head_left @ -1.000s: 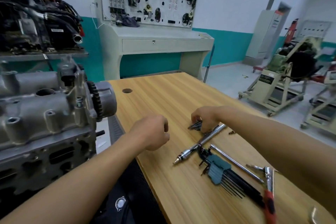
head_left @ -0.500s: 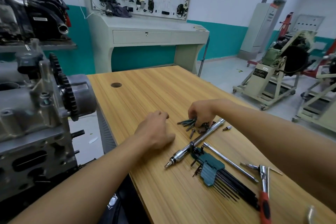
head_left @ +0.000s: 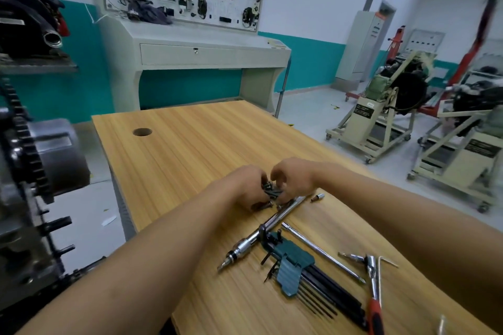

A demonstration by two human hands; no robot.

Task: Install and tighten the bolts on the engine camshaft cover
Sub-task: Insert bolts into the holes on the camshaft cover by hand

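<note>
Over the desk (head_left: 190, 149), left hand (head_left: 242, 187) and right hand (head_left: 295, 179) close together, both clasping a cluster of dark bolts (head_left: 270, 191)

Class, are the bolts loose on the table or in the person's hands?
In hand: left hand and right hand grip the bolts.

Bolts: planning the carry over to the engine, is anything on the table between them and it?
Nothing visible does. The left hand and right hand hold the bolts; toward the engine there is only wooden tabletop, then open floor.
</note>
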